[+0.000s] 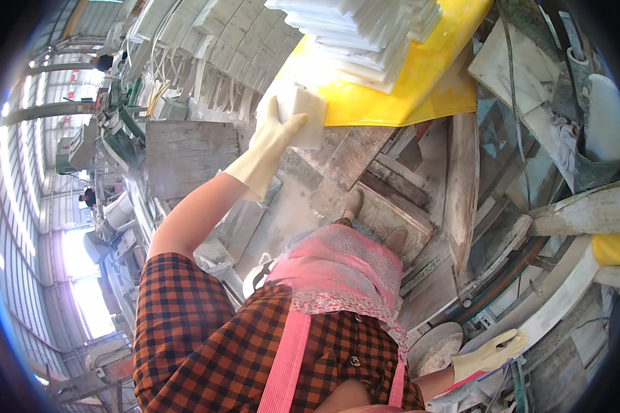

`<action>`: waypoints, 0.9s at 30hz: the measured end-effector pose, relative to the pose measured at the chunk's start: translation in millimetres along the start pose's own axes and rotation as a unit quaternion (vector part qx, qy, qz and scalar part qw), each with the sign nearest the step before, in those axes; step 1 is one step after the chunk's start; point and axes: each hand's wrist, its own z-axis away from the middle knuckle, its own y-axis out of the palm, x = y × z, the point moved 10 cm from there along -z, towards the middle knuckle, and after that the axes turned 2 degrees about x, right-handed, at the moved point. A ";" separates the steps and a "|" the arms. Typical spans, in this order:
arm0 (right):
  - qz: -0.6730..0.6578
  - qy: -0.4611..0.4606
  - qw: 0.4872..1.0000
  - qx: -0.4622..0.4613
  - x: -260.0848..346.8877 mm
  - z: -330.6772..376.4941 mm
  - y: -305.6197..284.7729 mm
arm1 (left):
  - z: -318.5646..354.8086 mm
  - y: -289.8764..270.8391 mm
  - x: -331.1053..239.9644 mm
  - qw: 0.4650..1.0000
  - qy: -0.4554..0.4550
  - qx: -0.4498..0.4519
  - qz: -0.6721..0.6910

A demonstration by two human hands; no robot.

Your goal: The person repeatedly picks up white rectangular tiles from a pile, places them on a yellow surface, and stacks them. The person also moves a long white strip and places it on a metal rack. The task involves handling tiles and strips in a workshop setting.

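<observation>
I see no pkgs, labels, signs or screens anywhere on the work floor here.

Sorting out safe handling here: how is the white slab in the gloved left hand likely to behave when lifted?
The white slab looks stiff: it keeps flat faces and straight edges in the left hand. Its thick, stone-like look suggests it is heavy for its size. The dusty surroundings hint it may be slippery in a glove, and its corners could chip, like the stacked slabs.

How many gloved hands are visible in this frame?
2. The left hand, in a pale rubber glove, grips a white block by the yellow sheet. The right hand, also gloved, hangs low at the lower right, holding nothing visible.
</observation>
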 end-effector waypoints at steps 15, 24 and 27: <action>0.004 -0.013 1.000 -0.019 -11.3 5.1 1.5 | 3.2 5.5 -7.1 0.999 0.018 0.030 -0.031; -0.010 -0.041 0.999 -0.031 -11.0 9.6 -2.0 | -0.9 6.9 -11.6 0.998 0.044 0.037 -0.028; -0.010 -0.013 1.000 -0.006 -18.3 10.9 2.7 | -5.2 8.7 -6.2 0.998 0.042 0.036 -0.011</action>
